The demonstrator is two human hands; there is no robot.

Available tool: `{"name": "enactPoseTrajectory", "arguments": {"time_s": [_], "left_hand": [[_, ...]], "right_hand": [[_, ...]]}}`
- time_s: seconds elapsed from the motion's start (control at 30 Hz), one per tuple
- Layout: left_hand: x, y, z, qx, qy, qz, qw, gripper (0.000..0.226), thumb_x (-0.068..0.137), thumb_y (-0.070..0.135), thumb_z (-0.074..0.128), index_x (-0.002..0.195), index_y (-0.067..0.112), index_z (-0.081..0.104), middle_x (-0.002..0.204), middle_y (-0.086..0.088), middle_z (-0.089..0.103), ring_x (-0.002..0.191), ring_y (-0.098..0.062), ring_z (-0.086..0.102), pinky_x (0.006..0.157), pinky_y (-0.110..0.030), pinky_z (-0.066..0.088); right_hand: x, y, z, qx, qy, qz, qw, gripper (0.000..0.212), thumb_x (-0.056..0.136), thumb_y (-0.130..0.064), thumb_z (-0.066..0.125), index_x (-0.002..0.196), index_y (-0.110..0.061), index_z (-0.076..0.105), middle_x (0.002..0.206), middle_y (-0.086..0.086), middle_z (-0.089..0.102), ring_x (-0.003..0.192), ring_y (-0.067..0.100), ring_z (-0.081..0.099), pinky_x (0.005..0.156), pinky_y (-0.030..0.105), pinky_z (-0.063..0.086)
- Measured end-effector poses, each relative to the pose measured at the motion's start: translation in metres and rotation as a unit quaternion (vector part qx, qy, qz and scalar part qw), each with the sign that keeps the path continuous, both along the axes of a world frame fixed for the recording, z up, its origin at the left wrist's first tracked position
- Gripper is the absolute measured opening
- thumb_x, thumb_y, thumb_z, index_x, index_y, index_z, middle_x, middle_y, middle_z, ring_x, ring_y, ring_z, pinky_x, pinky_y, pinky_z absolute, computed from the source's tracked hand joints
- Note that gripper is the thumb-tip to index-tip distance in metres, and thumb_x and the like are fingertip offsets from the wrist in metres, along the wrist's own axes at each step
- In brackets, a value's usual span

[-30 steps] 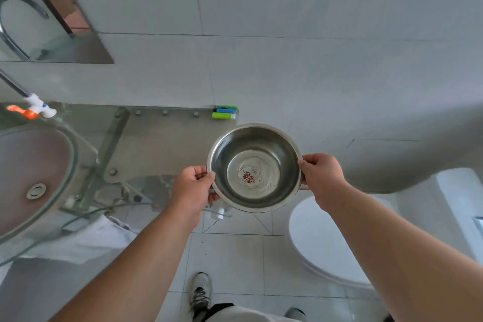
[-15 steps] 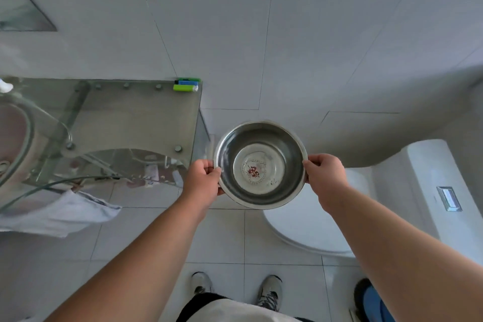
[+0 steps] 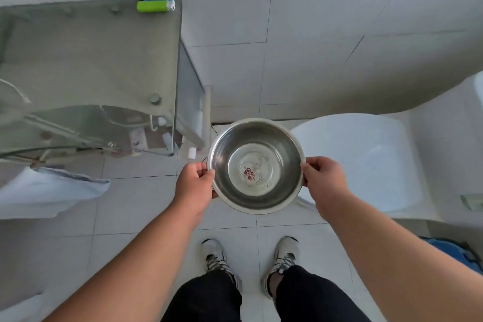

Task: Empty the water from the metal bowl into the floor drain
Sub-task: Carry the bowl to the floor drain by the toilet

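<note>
Head view: the metal bowl point(image 3: 256, 165) is held level between both hands, out in front of the body and above the floor tiles point(image 3: 136, 201). The left hand point(image 3: 194, 185) is closed on the rim at the bowl's left edge, the right hand point(image 3: 322, 181) closed on the rim at its right edge; each is equally near, so neither leads. The bowl is round and has no long axis; its mouth faces up. A shallow layer of water appears to lie over the base, though this is hard to confirm.

The floor drain cannot be found in this view. It may sit ahead of the hands, under the bowl or beside the toilet point(image 3: 360, 162) just right of the right hand; a tilt away from the body would likely follow once it is located.

Markings: a red motif sits on the bowl's base, not readable. No legible print on the lighters point(image 3: 154, 2) on the glass shelf point(image 3: 91, 55), beyond the left hand.
</note>
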State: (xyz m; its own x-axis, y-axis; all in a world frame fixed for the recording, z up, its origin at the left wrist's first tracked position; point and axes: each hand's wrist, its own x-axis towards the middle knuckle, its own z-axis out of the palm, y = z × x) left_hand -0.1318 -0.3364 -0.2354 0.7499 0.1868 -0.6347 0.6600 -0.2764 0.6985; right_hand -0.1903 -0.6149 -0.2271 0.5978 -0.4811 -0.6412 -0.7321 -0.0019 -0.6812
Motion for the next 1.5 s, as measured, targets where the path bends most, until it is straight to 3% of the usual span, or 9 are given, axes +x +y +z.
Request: {"name": "enactPoseTrajectory", "arguments": {"time_s": [0.1,0.17,0.33,0.43,0.57,0.87,1.03,1.23,1.5], "left_hand": [[0.005,0.015,-0.037,0.006,0.007,0.002,1.0,0.018,0.108,0.014,0.061,0.099,0.015,0.076,0.094,-0.013,0.083,0.093,-0.032,0.08,0.079,-0.047,0.07],[0.009,0.027,-0.065,0.01,0.013,0.001,1.0,0.019,0.108,0.014,0.061,0.098,0.017,0.077,0.092,-0.011,0.083,0.093,-0.033,0.081,0.08,-0.049,0.07],[0.023,0.063,-0.123,0.014,0.032,-0.028,0.999,0.022,0.109,0.013,0.061,0.099,0.015,0.08,0.084,-0.005,0.082,0.087,-0.03,0.078,0.085,-0.055,0.069],[0.034,0.077,-0.148,0.014,0.039,-0.047,0.998,0.027,0.109,0.011,0.06,0.094,0.016,0.081,0.086,-0.006,0.083,0.088,-0.029,0.076,0.084,-0.053,0.068],[0.05,0.091,-0.183,0.005,0.065,-0.062,0.996,0.017,0.11,0.008,0.059,0.11,0.001,0.075,0.105,-0.024,0.078,0.091,-0.034,0.073,0.088,-0.057,0.067],[0.062,0.091,-0.282,0.011,0.088,-0.072,0.993,0.013,0.109,0.002,0.058,0.107,-0.008,0.066,0.092,-0.015,0.068,0.077,-0.024,0.066,0.066,-0.038,0.063],[0.076,0.089,-0.341,0.013,0.109,-0.079,0.991,0.016,0.109,0.002,0.059,0.115,-0.012,0.064,0.104,-0.024,0.066,0.091,-0.035,0.063,0.085,-0.053,0.059],[0.103,0.089,-0.408,0.029,0.113,-0.114,0.987,0.012,0.109,0.002,0.06,0.115,-0.005,0.067,0.106,-0.025,0.069,0.087,-0.033,0.068,0.075,-0.047,0.062],[0.139,0.092,-0.481,0.026,0.105,-0.12,0.987,0.011,0.105,0.003,0.066,0.114,0.003,0.071,0.112,-0.02,0.072,0.093,-0.03,0.07,0.071,-0.042,0.062]], "right_hand": [[-0.001,0.017,-0.041,0.012,0.001,-0.024,1.0,0.015,0.1,-0.015,0.064,0.097,-0.013,0.079,0.104,0.028,0.08,0.079,0.033,0.07,0.084,0.06,0.068],[-0.002,0.032,-0.07,0.01,-0.001,-0.04,0.999,0.014,0.102,-0.018,0.065,0.099,-0.019,0.079,0.102,0.024,0.081,0.079,0.035,0.073,0.077,0.051,0.068],[-0.009,0.072,-0.136,0.032,-0.007,-0.088,0.996,0.013,0.106,-0.024,0.065,0.098,-0.026,0.075,0.088,0.008,0.078,0.073,0.017,0.066,0.055,0.022,0.058],[-0.005,0.087,-0.165,0.059,-0.005,-0.099,0.993,0.011,0.108,-0.024,0.065,0.103,-0.023,0.075,0.094,0.001,0.079,0.082,0.017,0.071,0.074,0.029,0.057],[0.002,0.098,-0.203,0.07,0.001,-0.097,0.993,0.012,0.109,-0.023,0.064,0.104,-0.02,0.075,0.098,0.004,0.081,0.089,0.02,0.074,0.085,0.037,0.063],[0.014,0.105,-0.311,0.056,0.008,-0.104,0.993,0.01,0.108,-0.02,0.064,0.103,-0.021,0.073,0.091,0.001,0.077,0.079,0.017,0.068,0.074,0.032,0.056],[0.021,0.108,-0.373,0.032,0.002,-0.092,0.995,0.01,0.107,-0.022,0.065,0.102,-0.022,0.073,0.095,-0.002,0.078,0.086,0.016,0.072,0.067,0.018,0.049],[0.03,0.115,-0.446,0.015,0.006,-0.093,0.996,0.013,0.108,-0.019,0.064,0.112,-0.012,0.075,0.102,0.003,0.079,0.097,0.024,0.074,0.094,0.041,0.06],[0.063,0.121,-0.517,-0.018,-0.019,-0.101,0.995,0.01,0.106,-0.012,0.064,0.106,-0.009,0.074,0.095,0.005,0.076,0.095,0.028,0.073,0.086,0.034,0.053]]}}
